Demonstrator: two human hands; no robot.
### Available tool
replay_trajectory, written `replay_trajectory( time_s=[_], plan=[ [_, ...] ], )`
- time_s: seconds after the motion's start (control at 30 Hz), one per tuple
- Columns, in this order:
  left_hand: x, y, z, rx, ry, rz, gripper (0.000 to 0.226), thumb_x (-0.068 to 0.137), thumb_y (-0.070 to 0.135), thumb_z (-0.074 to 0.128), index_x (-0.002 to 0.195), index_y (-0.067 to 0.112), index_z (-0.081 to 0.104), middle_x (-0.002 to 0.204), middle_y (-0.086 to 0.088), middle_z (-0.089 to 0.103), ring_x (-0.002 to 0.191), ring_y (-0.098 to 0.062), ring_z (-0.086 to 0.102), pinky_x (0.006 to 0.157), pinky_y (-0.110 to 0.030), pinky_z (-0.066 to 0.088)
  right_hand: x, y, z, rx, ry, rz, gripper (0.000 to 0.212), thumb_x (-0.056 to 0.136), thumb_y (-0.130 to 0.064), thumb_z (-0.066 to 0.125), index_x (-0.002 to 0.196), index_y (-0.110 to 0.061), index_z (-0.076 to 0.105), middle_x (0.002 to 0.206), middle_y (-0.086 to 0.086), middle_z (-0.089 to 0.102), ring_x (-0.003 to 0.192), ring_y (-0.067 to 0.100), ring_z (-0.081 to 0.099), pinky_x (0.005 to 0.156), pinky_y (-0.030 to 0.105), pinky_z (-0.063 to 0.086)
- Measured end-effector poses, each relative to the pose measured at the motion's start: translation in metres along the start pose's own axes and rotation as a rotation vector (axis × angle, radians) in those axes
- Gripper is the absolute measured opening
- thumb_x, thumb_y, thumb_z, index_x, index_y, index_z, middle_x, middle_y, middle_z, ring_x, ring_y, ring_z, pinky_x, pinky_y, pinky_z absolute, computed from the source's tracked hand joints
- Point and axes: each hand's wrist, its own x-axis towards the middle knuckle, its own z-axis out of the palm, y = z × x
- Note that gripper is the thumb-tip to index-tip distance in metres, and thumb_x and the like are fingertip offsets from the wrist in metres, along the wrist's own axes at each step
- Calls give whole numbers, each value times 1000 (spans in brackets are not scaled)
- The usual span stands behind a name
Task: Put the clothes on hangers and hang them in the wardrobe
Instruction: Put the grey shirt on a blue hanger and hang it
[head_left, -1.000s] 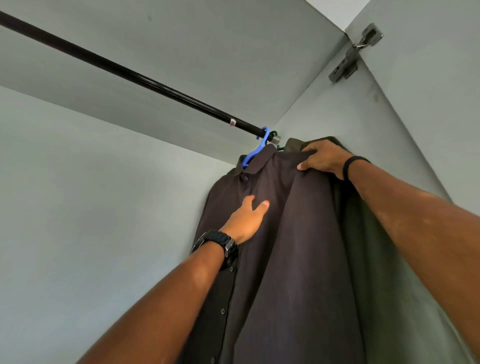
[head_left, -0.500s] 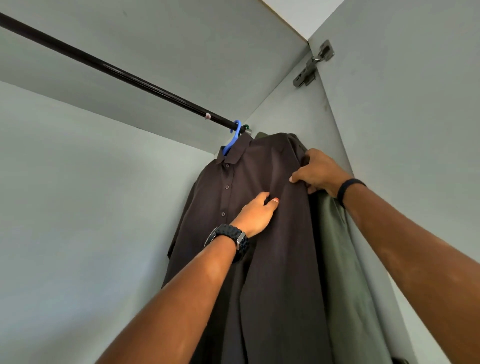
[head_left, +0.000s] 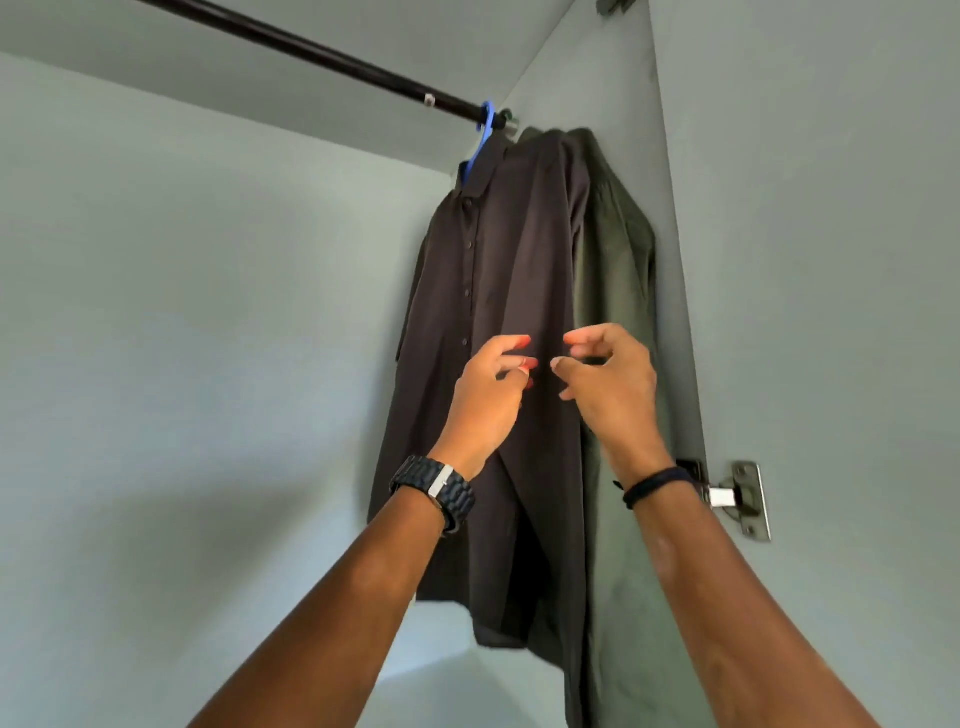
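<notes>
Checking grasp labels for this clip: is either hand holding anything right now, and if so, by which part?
Nothing is held. The left hand and right hand hover with loosely curled fingers in front of the dark shirt, which hangs from the blue hanger.

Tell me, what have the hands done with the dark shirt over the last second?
Both have let go. The right hand was gripping the shoulder of the dark shirt and the left hand was pressed on its front; now both have dropped lower and hang off the cloth, fingers loosely curled. The shirt stays on its blue hanger on the rail, the green shirt behind it.
</notes>
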Motion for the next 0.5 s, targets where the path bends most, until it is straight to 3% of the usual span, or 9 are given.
replay_trajectory(
  time_s=[0.07, 0.27, 0.4, 0.47, 0.5],
  plan=[
    [-38, 8, 0, 14, 51, -30, 32, 97, 12, 44, 122, 29, 54, 110, 8, 67, 100, -7, 63, 95, -40, 51, -32, -2, -7, 142, -102, 123, 19, 82, 4, 65, 94, -11, 63, 76, -1, 59, 72, 18, 64, 52, 17, 49],
    [-169, 31, 4, 114, 271, -108, 31, 96, 11, 48, 108, 38, 56, 98, 13, 66, 97, -6, 63, 89, -37, 55, -136, -8, -39, 425, -338, 331, 16, 85, 7, 60, 96, -5, 63, 68, 1, 61, 57, 4, 62, 53, 18, 50],
    [-260, 50, 4, 174, 431, -245, 33, 96, 5, 45, 112, 30, 57, 101, 11, 64, 98, -13, 65, 85, -40, 57, -210, -16, -65, 461, -521, 462, 17, 85, 5, 58, 92, -10, 64, 80, 9, 64, 62, 11, 62, 59, 22, 50],
    [-284, 55, 3, 141, 455, -287, 37, 94, 0, 41, 113, 27, 58, 102, 6, 65, 96, -15, 66, 82, -38, 57, -230, -14, -68, 452, -535, 483, 17, 85, 2, 60, 90, -13, 65, 86, 10, 65, 63, 12, 62, 62, 25, 51],
    [-320, 68, -2, 194, 514, -357, 38, 94, -2, 41, 112, 27, 59, 102, 5, 65, 95, -15, 66, 81, -35, 57, -259, -23, -76, 473, -631, 552, 16, 84, 1, 61, 90, -14, 66, 87, 10, 65, 62, 12, 62, 64, 27, 52]
  ],
)
